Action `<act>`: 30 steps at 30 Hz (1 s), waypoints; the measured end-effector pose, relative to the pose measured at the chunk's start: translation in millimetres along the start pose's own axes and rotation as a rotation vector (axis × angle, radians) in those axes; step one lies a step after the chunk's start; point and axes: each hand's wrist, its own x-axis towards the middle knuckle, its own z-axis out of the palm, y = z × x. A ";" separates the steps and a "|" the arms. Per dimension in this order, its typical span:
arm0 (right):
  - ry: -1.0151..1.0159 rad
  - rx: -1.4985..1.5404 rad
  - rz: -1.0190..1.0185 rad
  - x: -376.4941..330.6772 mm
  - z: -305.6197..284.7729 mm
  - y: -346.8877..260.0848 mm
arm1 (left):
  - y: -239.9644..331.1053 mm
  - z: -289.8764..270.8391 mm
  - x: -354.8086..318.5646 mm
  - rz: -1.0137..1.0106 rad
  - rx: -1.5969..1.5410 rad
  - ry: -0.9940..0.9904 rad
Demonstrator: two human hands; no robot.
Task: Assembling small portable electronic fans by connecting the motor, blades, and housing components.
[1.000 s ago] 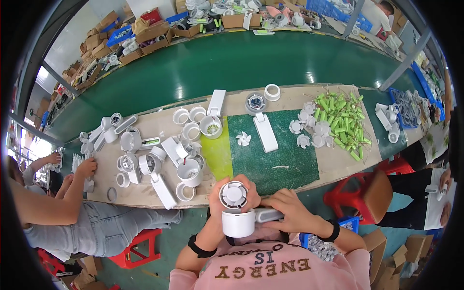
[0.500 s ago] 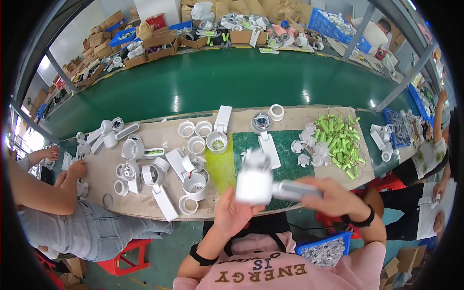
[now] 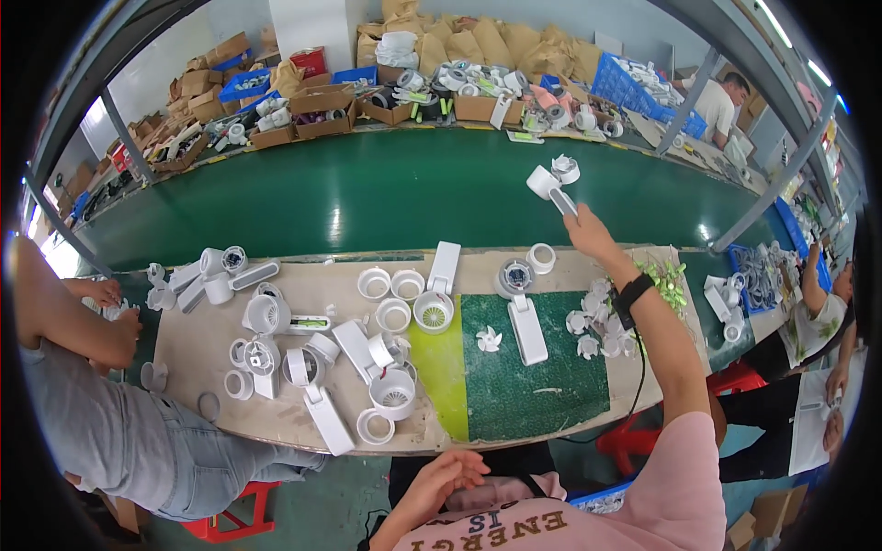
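My right hand (image 3: 588,234) is stretched out over the far edge of the workbench (image 3: 276,432), shut on the handle of a white hand-held fan (image 3: 548,184) held up above the green floor. A black band sits on that wrist. My left hand (image 3: 443,479) hangs low near my lap with its fingers apart, holding nothing. On the green mat (image 3: 542,386) below lie another white fan (image 3: 522,317) and a loose white impeller (image 3: 488,341).
Several white fan housings, rings and handles (image 3: 331,367) cover the bench's left half. White impellers (image 3: 588,335) and green parts (image 3: 669,275) lie at its right. A co-worker's arm (image 3: 73,321) reaches in from the left; another person (image 3: 818,312) sits on the right. Boxes line the far side.
Both hands held the fan close to my chest. My right hand has since swung it up and out to the far right, and my left hand has let go and dropped.
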 end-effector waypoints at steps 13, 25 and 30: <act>-0.441 0.450 -0.541 -237.7 -61.6 -119.3 | 60.9 45.8 41.2 0.591 0.211 0.196; -0.372 0.366 -0.472 -327.4 -18.7 -116.7 | 54.8 43.8 32.9 0.443 -0.208 0.029; -0.346 0.643 -0.368 -307.4 -22.8 -120.7 | 39.7 30.9 29.8 0.520 -0.087 0.060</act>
